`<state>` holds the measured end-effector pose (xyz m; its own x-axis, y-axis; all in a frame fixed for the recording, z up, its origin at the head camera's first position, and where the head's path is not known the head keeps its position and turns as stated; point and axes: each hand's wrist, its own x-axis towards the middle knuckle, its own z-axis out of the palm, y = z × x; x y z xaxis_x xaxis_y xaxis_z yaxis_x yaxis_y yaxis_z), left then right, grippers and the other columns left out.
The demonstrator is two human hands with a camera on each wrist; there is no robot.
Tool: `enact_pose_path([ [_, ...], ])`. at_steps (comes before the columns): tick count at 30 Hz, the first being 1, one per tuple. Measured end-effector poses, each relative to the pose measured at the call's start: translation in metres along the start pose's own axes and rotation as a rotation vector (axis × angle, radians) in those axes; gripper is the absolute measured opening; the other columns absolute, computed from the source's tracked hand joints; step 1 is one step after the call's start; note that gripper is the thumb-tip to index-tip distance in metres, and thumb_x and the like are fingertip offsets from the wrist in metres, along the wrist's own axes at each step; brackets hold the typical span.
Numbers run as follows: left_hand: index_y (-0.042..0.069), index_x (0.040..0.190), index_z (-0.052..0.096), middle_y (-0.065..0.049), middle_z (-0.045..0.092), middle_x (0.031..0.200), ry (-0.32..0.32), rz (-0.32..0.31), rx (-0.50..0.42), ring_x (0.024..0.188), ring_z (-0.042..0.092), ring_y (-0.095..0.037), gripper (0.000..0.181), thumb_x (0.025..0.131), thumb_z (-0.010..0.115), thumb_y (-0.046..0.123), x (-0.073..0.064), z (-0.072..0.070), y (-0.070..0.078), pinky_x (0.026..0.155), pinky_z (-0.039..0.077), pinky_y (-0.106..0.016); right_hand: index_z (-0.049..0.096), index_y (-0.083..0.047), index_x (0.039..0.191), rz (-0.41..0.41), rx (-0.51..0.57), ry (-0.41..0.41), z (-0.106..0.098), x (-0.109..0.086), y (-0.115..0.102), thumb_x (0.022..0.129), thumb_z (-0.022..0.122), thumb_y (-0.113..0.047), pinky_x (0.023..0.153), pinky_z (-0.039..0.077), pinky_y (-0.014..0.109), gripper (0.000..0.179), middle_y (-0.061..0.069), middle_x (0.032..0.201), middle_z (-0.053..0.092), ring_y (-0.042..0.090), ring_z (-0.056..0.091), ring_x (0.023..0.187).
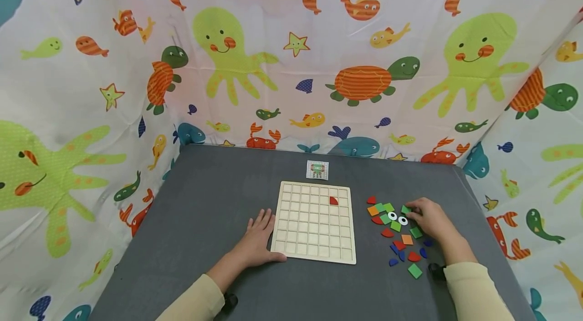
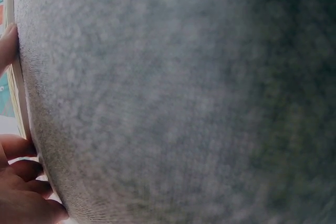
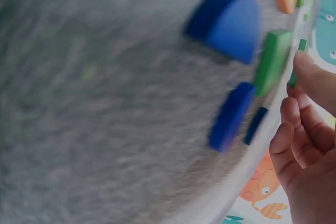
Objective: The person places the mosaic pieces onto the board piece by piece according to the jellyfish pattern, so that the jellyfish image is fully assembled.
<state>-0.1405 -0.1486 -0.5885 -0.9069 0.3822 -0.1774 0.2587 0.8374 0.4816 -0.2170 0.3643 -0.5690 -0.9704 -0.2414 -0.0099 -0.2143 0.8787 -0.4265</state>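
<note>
A pale wooden grid board (image 1: pixel 313 262) lies on the dark table, with one red quarter-round tile (image 1: pixel 334 201) in a cell near its upper right. My left hand (image 1: pixel 258 242) rests at the board's left edge, fingers spread, thumb by the lower left corner. Over the loose pieces on the right, my right hand (image 1: pixel 430 217) pinches a green square tile (image 1: pixel 406 209) between thumb and fingers; in the right wrist view that tile (image 3: pixel 294 77) shows edge-on. Around it lie green squares (image 1: pixel 415 271), two white ring-like discs (image 1: pixel 403 221), orange squares (image 1: pixel 407 239), red quarter-rounds (image 1: pixel 414 256) and blue pieces (image 1: pixel 393 262).
Behind the board lies a small picture card (image 1: pixel 317 170) with a green and red figure on a grid. A cloth printed with sea animals (image 1: pixel 273 83) hangs along the table's back and sides. The grey table (image 1: pixel 218 184) stretches out left of the board.
</note>
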Motion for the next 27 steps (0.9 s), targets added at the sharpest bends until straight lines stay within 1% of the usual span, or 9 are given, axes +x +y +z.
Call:
enact_pose_path([
  [3, -0.002, 0.159, 0.024, -0.021, 0.013, 0.168, -0.001, -0.001, 0.001, 0.156, 0.008, -0.04, 0.12, 0.076, 0.077, 0.068, -0.001, 0.0, 0.0, 0.12, 0.015, -0.065, 0.072, 0.003, 0.118, 0.019, 0.016, 0.03, -0.003, 0.001, -0.007, 0.092, 0.074, -0.012, 0.082, 0.051, 0.058, 0.03, 0.024, 0.11, 0.064, 0.036, 0.063, 0.092],
  [5, -0.002, 0.159, 0.024, -0.021, 0.013, 0.168, -0.002, -0.005, 0.005, 0.156, 0.008, -0.04, 0.121, 0.076, 0.077, 0.068, -0.001, 0.0, 0.0, 0.12, 0.014, -0.065, 0.071, 0.002, 0.119, 0.021, 0.026, 0.041, -0.004, 0.003, -0.013, 0.093, 0.072, -0.013, 0.083, 0.051, 0.059, 0.03, 0.026, 0.115, 0.063, 0.039, 0.064, 0.095],
  [10, -0.001, 0.159, 0.023, -0.021, 0.013, 0.168, -0.007, -0.005, 0.017, 0.156, 0.007, -0.04, 0.12, 0.076, 0.077, 0.068, -0.001, 0.001, -0.001, 0.12, 0.014, -0.065, 0.071, -0.002, 0.122, 0.014, 0.054, 0.062, -0.005, 0.004, -0.032, 0.096, 0.07, -0.014, 0.081, 0.054, 0.056, 0.029, 0.025, 0.121, 0.062, 0.039, 0.063, 0.1],
  [15, 0.0, 0.159, 0.023, -0.02, 0.012, 0.168, -0.012, -0.004, 0.019, 0.156, 0.006, -0.039, 0.12, 0.077, 0.076, 0.069, 0.001, 0.003, -0.002, 0.12, 0.014, -0.065, 0.07, -0.001, 0.123, -0.026, 0.069, 0.083, -0.007, 0.007, -0.057, 0.095, 0.07, -0.012, 0.08, 0.055, 0.055, 0.03, 0.023, 0.121, 0.062, 0.038, 0.063, 0.101],
  [20, -0.001, 0.159, 0.023, -0.02, 0.013, 0.168, -0.008, -0.008, 0.008, 0.156, 0.007, -0.039, 0.121, 0.076, 0.077, 0.068, 0.001, 0.003, -0.001, 0.12, 0.013, -0.065, 0.069, -0.003, 0.124, -0.067, 0.069, 0.094, -0.008, 0.017, -0.082, 0.095, 0.071, -0.013, 0.079, 0.055, 0.053, 0.031, 0.02, 0.119, 0.063, 0.035, 0.062, 0.099],
  [27, 0.0, 0.159, 0.023, -0.02, 0.013, 0.168, -0.008, -0.018, 0.014, 0.156, 0.006, -0.038, 0.121, 0.076, 0.076, 0.069, 0.002, 0.003, 0.0, 0.12, 0.013, -0.064, 0.07, -0.006, 0.124, -0.073, 0.068, 0.077, -0.003, 0.028, -0.107, 0.095, 0.072, -0.014, 0.081, 0.056, 0.051, 0.031, 0.017, 0.12, 0.063, 0.034, 0.063, 0.101],
])
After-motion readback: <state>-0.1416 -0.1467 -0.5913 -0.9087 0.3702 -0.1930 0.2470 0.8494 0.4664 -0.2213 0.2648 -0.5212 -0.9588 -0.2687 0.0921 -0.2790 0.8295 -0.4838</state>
